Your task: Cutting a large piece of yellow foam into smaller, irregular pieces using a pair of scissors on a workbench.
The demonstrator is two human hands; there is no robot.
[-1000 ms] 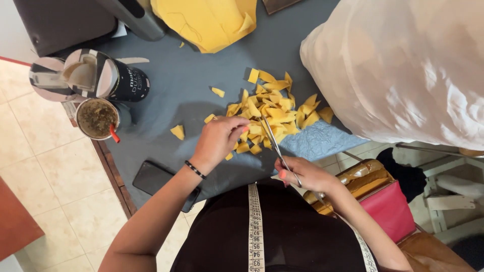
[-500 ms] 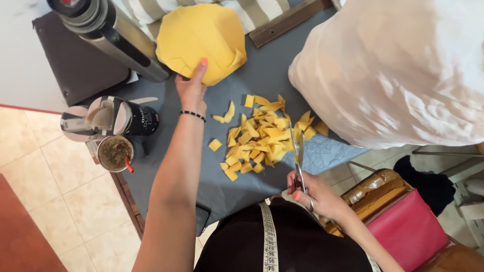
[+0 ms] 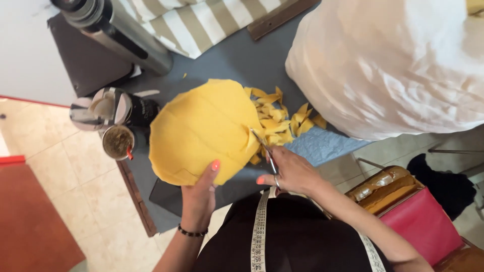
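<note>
A: What does the head view show in the hands?

B: The left hand (image 3: 199, 194) pinches the near edge of a yellow fabric piece (image 3: 201, 128), thumb on top, fingers tucked under. The piece is large, roughly round and smooth, with faint fold lines and a slightly uneven cut rim. It is held flat above the grey table top (image 3: 227, 58), in front of the person's chest.

A: And the other hand?

B: The right hand (image 3: 290, 171) is closed around the handles of a pair of scissors (image 3: 266, 151). The thin metal blades point away from the person and meet the right edge of the yellow piece, where the cloth curls up a little.

A: What lies just past the blades?

B: A loose heap of yellow scraps (image 3: 285, 118), small pointed offcuts, on the table just beside the fabric's right edge. Under part of them lies a pale blue cloth (image 3: 322, 146) with a crinkled texture.

A: What else is around?

B: A big white bag (image 3: 383, 65) of soft, wrinkled material fills the right side. At the far end sits striped cloth (image 3: 201, 25), beige and white, next to a steel flask (image 3: 116, 30), a smooth cylinder lying at a slant. At the left edge stands a round cup (image 3: 117, 142) holding something greenish-brown, with a striped container (image 3: 101, 108) just behind it. A tape measure (image 3: 259, 236) hangs over the person's dark top, and a beaded bracelet (image 3: 191, 232) circles the left wrist. A red cushion (image 3: 423, 221) sits low on the right.
</note>
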